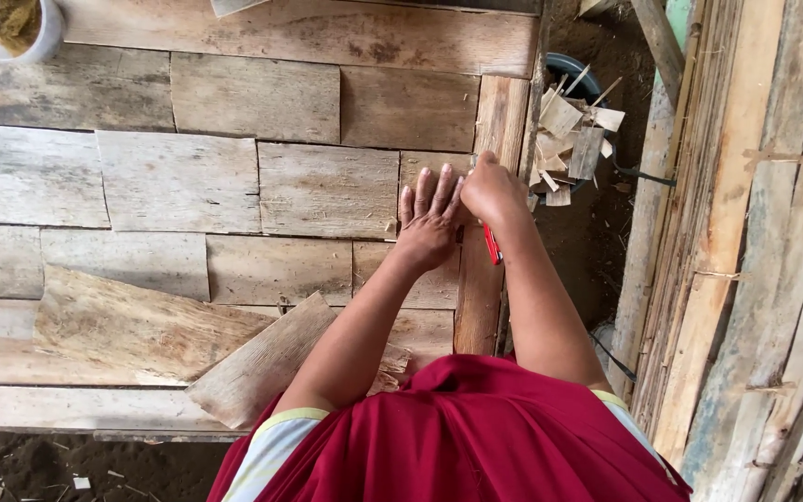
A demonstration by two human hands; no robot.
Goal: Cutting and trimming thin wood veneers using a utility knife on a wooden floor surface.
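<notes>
My left hand (429,218) lies flat, fingers spread and pressed down on the pale, weathered sheets of flattened bark laid like tiles (327,191) across the work surface; that weight keeps the edge piece from sliding. My right hand (490,191) is closed in a fist around a red-handled cutting tool (492,244), the red handle poking out below my palm; the blade end is hidden by my knuckles, so I can't tell exactly where it bites. Both hands meet right at the narrow upright wooden strip (487,232) that runs along the right edge of the tiled sheets, the straight line I'm working against. Just past my right fist, a dark round bucket heaped with pale offcut chips (569,139) sits on the dirt, near enough for scraps to drop in. Two loose, larger slabs of bark (141,330) lie tilted over the sheets by my left elbow, within reach. A white bowl of brownish fibre (11,23) stands far off in the top corner.
</notes>
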